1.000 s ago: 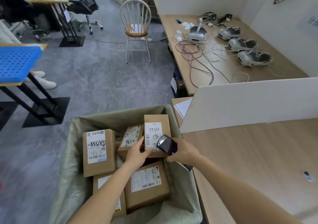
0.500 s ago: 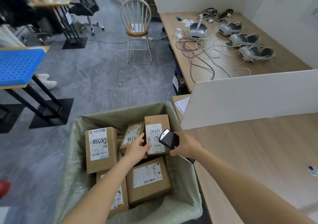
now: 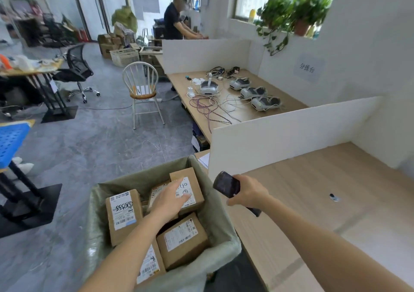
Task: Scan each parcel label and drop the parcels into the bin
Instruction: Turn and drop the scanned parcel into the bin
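Observation:
A bin lined with a grey-green sack [image 3: 202, 170] stands at the left end of the wooden table [image 3: 313, 193] and holds several brown parcels with white labels. My left hand [image 3: 171, 198] lies with straight fingers on the label of the top right parcel [image 3: 192, 180]. Another parcel [image 3: 123, 213] leans at the left and one [image 3: 182, 239] lies at the front. My right hand [image 3: 248, 193] grips a black handheld scanner [image 3: 225, 184] above the table's left edge, to the right of the bin.
A white partition board [image 3: 280, 135] stands behind the table. Beyond it a second table [image 3: 242, 114] carries headsets and tangled cables. A white chair [image 3: 141, 90] and an office chair stand on the grey floor. A blue shelf [image 3: 11, 139] is at the left. A person works far behind.
The view has lifted to show more of the room. My left hand has let go of the parcel's side and now lies flat on its label. The scanner has moved right, away from the parcel.

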